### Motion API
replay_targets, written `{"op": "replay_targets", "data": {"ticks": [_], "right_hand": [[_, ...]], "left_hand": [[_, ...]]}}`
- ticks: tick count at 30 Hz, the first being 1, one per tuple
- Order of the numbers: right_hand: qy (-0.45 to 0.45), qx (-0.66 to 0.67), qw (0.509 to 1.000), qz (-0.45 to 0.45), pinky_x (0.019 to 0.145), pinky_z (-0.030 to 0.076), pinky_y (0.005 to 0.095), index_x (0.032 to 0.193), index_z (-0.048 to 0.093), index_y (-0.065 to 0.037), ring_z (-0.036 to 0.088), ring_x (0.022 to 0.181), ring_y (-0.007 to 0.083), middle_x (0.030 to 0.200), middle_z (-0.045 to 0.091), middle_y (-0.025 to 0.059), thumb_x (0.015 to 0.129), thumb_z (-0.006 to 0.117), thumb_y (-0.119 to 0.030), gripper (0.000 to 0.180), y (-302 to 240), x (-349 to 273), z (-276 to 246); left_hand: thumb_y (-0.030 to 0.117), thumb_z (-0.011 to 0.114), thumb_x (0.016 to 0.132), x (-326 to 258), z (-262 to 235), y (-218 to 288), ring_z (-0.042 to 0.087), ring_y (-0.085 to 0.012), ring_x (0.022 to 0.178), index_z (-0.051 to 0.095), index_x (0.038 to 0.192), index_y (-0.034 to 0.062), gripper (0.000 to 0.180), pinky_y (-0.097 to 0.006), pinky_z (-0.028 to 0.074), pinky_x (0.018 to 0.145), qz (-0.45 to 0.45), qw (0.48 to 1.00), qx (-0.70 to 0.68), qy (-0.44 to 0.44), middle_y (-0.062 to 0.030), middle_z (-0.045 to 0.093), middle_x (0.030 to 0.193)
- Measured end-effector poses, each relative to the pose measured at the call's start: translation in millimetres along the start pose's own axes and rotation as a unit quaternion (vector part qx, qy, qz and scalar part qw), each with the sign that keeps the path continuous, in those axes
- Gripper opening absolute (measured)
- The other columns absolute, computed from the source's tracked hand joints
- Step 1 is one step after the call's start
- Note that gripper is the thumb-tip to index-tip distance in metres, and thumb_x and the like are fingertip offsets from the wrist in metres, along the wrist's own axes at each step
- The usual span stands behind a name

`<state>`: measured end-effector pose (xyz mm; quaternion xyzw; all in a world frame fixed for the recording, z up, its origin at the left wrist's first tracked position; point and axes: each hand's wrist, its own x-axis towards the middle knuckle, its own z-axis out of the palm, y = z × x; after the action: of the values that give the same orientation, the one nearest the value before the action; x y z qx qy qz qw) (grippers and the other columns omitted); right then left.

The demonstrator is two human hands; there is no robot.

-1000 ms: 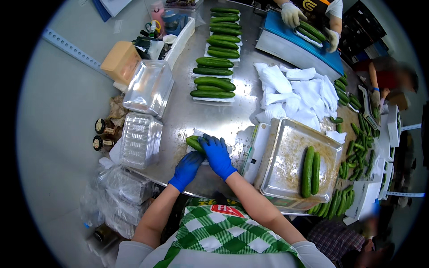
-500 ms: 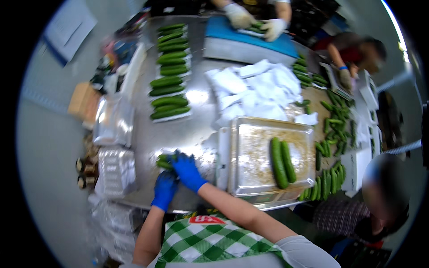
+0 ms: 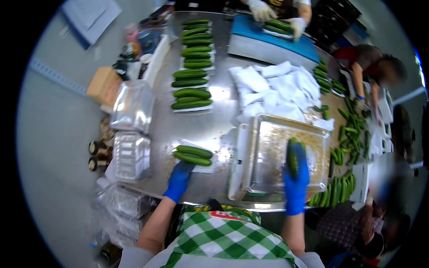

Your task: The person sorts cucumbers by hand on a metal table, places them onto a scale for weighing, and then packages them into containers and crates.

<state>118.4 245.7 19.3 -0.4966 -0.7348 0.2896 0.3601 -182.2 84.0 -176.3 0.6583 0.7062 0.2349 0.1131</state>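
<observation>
Down at six o'clock, the right hand [image 3: 296,178] closes on a cucumber [image 3: 292,157] in the metal tray [image 3: 268,147], lifting it clear. Toward nine o'clock, the left hand [image 3: 179,178], open, steadies the filled white tray [image 3: 196,156] on the table [image 3: 210,125].

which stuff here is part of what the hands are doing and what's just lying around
In hand:
- left hand at the white tray with two cucumbers
- right hand gripping a cucumber over the metal pan
- row of filled cucumber trays

Lying about:
- cardboard box
- stacks of clear containers
- heap of white paper sheets
- loose cucumbers by the table's right edge
</observation>
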Motion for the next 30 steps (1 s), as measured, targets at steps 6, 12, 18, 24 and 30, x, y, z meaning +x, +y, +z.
{"op": "replay_targets", "data": {"ticks": [6,12,18,24,30], "right_hand": [[-0.072,-0.1,0.98,0.158,0.102,0.034,0.0368,0.139,0.03,-0.003,0.043,0.122,0.031,0.132,0.044,0.0196,0.064,0.068,-0.006,0.084,63,2,-42],[-0.061,-0.148,0.982,0.097,0.086,0.044,0.0405,0.143,0.024,-0.011,0.054,0.1,0.0355,0.11,0.053,0.023,0.058,0.067,-0.012,0.095,51,15,-8],[-0.305,-0.045,0.944,-0.12,0.086,0.044,0.0427,0.137,0.033,-0.007,0.054,0.097,0.036,0.106,0.053,0.0198,0.059,0.071,-0.01,0.087,-65,9,96],[-0.436,-0.167,0.865,-0.183,0.073,0.046,0.0431,0.143,0.022,-0.014,0.056,0.084,0.035,0.091,0.055,0.0176,0.063,0.071,-0.014,0.093,-51,-11,229],[-0.344,-0.232,0.879,-0.236,0.078,0.045,0.0425,0.141,0.025,-0.014,0.056,0.091,0.0308,0.102,0.055,0.0148,0.064,0.072,-0.017,0.09,-8,-27,258]], "left_hand": [[-0.001,0.055,0.069,-2,2,0,0.052,-0.0338,0.104,0.059,0.112,0.0046,0.044,-0.042,0.042,0.092,0.015,0.999,-0.018,0.026,-0.015,0.058,0.109],[-0.001,0.054,0.071,1,-6,8,0.054,-0.0335,0.1,0.06,0.11,0.0046,0.04,-0.041,0.043,0.09,0.0,0.999,-0.029,0.028,-0.0147,0.059,0.107],[0.001,0.054,0.076,-9,-4,0,0.055,-0.0335,0.099,0.06,0.11,0.005,0.035,-0.041,0.043,0.089,-0.01,0.995,-0.083,0.054,-0.0152,0.059,0.107],[0.005,0.055,0.078,-8,-2,2,0.054,-0.0359,0.101,0.059,0.109,0.0056,0.032,-0.042,0.043,0.087,-0.094,0.973,-0.203,0.063,-0.0168,0.06,0.106],[0.001,0.057,0.073,-20,-7,0,0.057,-0.0339,0.092,0.063,0.098,0.0013,0.025,-0.039,0.047,0.081,-0.034,0.992,-0.085,0.087,-0.0167,0.061,0.097]]}}
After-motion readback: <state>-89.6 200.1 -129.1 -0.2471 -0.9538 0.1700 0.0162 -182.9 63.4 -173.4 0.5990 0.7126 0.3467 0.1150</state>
